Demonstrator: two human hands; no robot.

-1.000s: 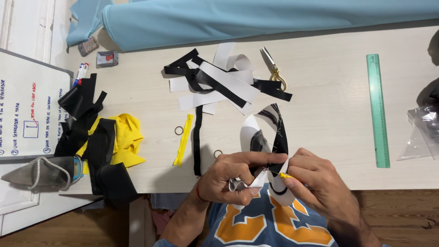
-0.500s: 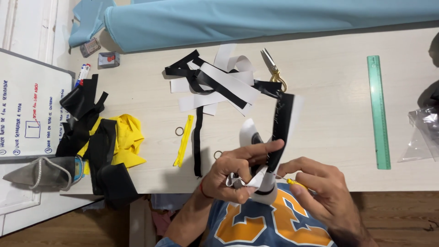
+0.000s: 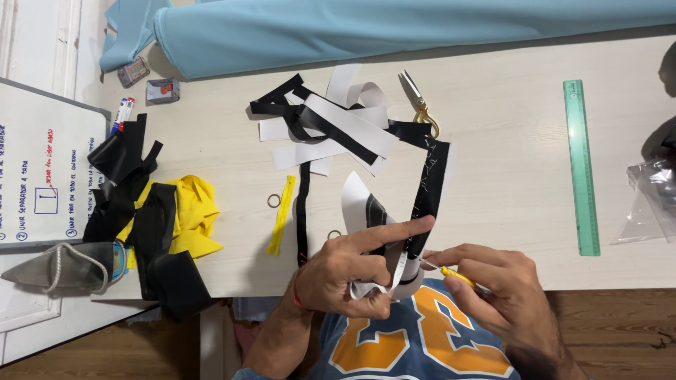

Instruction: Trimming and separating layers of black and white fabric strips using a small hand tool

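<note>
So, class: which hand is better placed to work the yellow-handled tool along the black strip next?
Probably the right hand: it holds the yellow-handled tool with its tip at the black strip, while the left hand pinches the strips.

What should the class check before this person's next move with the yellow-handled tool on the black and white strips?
1. Left hand pinches the black and white strips: ok.
2. Right hand holds the yellow-handled tool pointed at the strips: ok.
3. Tool tip touching the fabric: cannot tell.
4. Left fingertips out of the tip's path: cannot tell.
5. Scissors lying apart on the table: ok.
</note>
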